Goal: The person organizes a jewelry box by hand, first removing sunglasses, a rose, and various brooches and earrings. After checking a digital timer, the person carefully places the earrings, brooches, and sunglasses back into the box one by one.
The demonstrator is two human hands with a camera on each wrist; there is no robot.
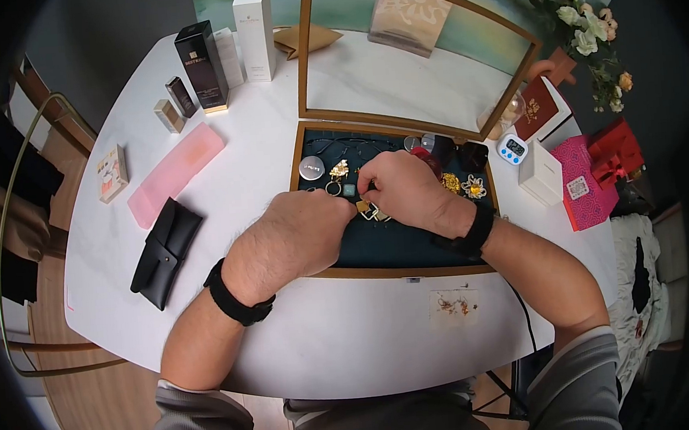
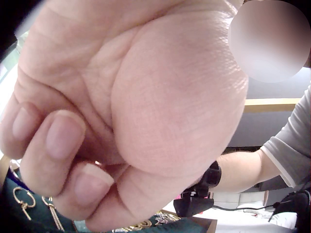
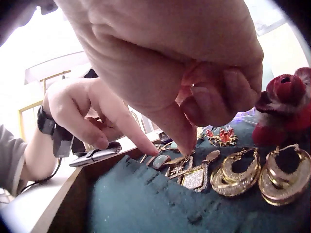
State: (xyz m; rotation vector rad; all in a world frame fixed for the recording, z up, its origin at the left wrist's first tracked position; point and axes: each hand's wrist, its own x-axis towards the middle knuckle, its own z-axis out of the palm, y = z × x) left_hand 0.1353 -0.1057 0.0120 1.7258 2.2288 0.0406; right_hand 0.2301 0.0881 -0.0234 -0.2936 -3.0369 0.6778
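Both hands meet over an open jewellery box (image 1: 412, 273) with dark green lining. My right hand (image 1: 415, 190) reaches in from the right, its fingertips pinching at a gold earring with a square glittering drop (image 3: 194, 178). My left hand (image 1: 294, 230) comes from the left; in the right wrist view its index finger points down right beside the same cluster of earrings, while the other fingers curl into the palm. Whether the left fingertips grip anything I cannot tell. Large gold hoop earrings (image 3: 235, 174) lie nearby, and a red-stone flower piece (image 3: 222, 137) sits behind.
The box's glass lid (image 1: 426, 121) stands raised at the back. Inside lie a round silver tin (image 1: 311, 168) and a gold flower brooch (image 1: 474, 187). Left are a black case (image 1: 165, 255) and a pink pouch (image 1: 178, 172); right, a white timer (image 1: 512, 149). A small packet of jewellery (image 1: 453, 307) lies in front.
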